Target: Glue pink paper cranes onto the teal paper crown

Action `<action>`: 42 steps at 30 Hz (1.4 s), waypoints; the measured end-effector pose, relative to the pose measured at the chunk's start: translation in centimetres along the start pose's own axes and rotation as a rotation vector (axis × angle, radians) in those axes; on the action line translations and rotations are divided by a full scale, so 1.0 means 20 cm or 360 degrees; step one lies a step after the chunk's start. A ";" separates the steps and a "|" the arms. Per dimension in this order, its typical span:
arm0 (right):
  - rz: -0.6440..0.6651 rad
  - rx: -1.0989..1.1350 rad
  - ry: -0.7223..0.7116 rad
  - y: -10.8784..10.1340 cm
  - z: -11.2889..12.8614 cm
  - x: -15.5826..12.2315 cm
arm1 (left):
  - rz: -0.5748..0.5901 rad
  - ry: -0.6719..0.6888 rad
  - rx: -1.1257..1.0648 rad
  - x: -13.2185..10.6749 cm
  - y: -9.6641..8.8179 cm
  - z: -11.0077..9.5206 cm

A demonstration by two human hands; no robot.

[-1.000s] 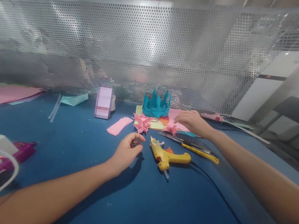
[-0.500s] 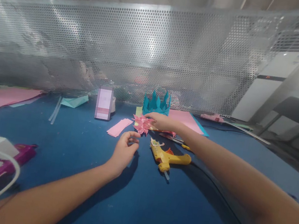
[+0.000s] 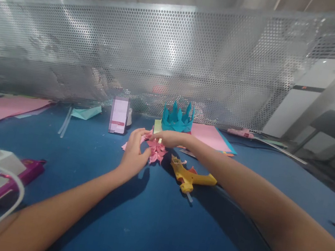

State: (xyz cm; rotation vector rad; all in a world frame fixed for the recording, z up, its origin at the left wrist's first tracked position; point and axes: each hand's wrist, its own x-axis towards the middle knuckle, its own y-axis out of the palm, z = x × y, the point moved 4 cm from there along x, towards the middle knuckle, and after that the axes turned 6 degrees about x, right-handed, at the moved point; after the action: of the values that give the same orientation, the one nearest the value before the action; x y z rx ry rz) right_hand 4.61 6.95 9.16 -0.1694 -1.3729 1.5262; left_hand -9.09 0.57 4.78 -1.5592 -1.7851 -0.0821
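A pink paper flower (image 3: 157, 153) with pointed petals is between my two hands, just over the blue table. My right hand (image 3: 170, 138) grips it from above and behind, its fingertips partly hidden. On the flower's left side, my left hand (image 3: 135, 152) is curled, with thumb and fingers at the petals. Pink paper strips (image 3: 124, 146) lie mostly hidden behind my left hand. Right of the flower rests a yellow hot glue gun (image 3: 189, 177) with a glue stick poking out of its back end.
Behind my hands stands a teal paper crown (image 3: 177, 120) by pink paper sheets (image 3: 207, 137). A phone (image 3: 119, 114) is propped up left of it. Clear glue sticks (image 3: 65, 122), folded mint paper (image 3: 87, 112) and a magenta power strip (image 3: 31, 172) with a white cable lie leftward. A perforated metal screen (image 3: 134, 52) borders the back.
My left hand has moved up and forward to the flower. My right hand has brought the flower slightly nearer to me. The view has shifted a little.
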 end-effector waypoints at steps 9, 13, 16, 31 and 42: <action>0.0668 0.0148 -0.0010 -0.24 0.24 -0.27 | 0.0132 -0.0041 0.0207 0.12 -0.05 0.10; 0.0689 -0.0113 0.0114 -0.34 0.15 -0.52 | 0.0429 -0.0005 0.0423 0.19 0.03 0.14; 0.0736 -0.0229 0.0171 -0.32 0.09 -0.70 | 0.0611 0.0034 0.0604 0.24 0.12 0.16; 0.0520 -0.0369 0.0271 -0.17 0.02 -0.85 | 0.1039 0.0285 0.0909 0.19 0.18 0.10; 0.0142 0.0135 0.0463 -0.33 0.05 -0.92 | 0.1064 -0.0334 -0.0203 -0.07 0.07 -0.16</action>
State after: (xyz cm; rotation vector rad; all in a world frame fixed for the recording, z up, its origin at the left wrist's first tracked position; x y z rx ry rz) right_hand 16.21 -8.44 5.66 -0.3888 -1.0808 1.5612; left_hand -6.32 -1.85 5.69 -2.2462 -1.3353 0.3039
